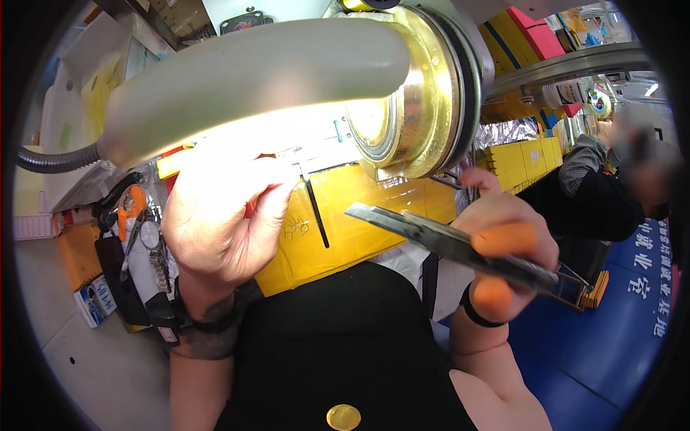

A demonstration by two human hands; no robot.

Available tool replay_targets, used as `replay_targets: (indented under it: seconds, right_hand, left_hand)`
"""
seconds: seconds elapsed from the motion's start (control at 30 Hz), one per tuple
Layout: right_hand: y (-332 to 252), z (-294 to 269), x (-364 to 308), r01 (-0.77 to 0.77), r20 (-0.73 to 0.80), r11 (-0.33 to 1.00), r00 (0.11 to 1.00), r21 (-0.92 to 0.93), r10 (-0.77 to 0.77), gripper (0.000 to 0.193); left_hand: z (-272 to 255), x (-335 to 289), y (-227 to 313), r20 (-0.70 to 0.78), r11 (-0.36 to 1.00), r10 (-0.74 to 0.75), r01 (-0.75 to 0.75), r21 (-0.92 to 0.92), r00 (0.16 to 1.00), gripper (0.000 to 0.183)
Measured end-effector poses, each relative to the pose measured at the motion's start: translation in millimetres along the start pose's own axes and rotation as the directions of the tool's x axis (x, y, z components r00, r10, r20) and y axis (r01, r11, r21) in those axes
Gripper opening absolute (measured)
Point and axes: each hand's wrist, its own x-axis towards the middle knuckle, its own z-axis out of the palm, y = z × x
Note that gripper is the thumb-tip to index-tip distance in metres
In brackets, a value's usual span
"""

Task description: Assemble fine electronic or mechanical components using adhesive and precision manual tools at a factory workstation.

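My right hand [528,223], with orange covers on two of its fingers, grips a dark, flat utility knife [431,235]. The knife's slanted metal tip points left over a yellow, tape-covered surface [359,248]. On the left, under a bright light, the thumb and fingers of my left hand [223,208] are pinched together. Glare partly hides what they hold; a small reddish bit shows at the fingertips. Beside that hand a slim black stick tool [317,214] with a thin metal end rests against the yellow surface. The knife and my left hand are apart.
A thick grey lamp tube [266,72] crosses above my hands, beside a brass-coloured round machine head [424,93]. At left lie orange-handled tools [131,208], a wristwatch [151,235] and a small blue-white box [93,302]. A co-worker [611,179] is at the right.
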Motion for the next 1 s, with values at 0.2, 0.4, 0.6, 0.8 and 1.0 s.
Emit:
replay_targets:
  seconds: [0.2, 0.4, 0.6, 0.8, 1.0]
  right_hand:
    - [-7.5, 30.3, 14.2, 0.133, 0.077, 0.955, 0.990, -0.263, -0.117, 0.035]
    - [-6.1, 39.0, 16.7, 0.174, 0.110, 0.919, 0.984, -0.355, -0.144, 0.033]
    - [-11.8, 39.5, 19.8, 0.164, 0.142, 0.907, 0.983, -0.388, -0.117, 0.030]
    - [-10.6, 42.2, 20.4, 0.175, 0.145, 0.905, 0.981, -0.388, -0.127, 0.028]
    - [-17.1, 39.2, 20.1, 0.132, 0.142, 0.922, 0.986, -0.364, -0.085, 0.027]
  left_hand:
    - [-1.3, -1.6, -0.1, -0.003, 0.999, -0.013, 0.014, 0.043, 1.000, 0.011]
    - [-0.7, -2.6, 0.3, -0.009, 1.000, -0.016, 0.017, 0.018, 1.000, 0.009]
    - [-0.9, 0.8, 0.6, 0.005, 0.999, -0.033, 0.033, -0.017, 0.999, 0.007]
    - [-1.5, -3.0, 0.7, 0.003, 1.000, -0.026, 0.026, 0.011, 1.000, 0.009]
    - [-1.2, -2.2, -0.4, 0.004, 1.000, -0.011, 0.011, 0.019, 1.000, 0.009]
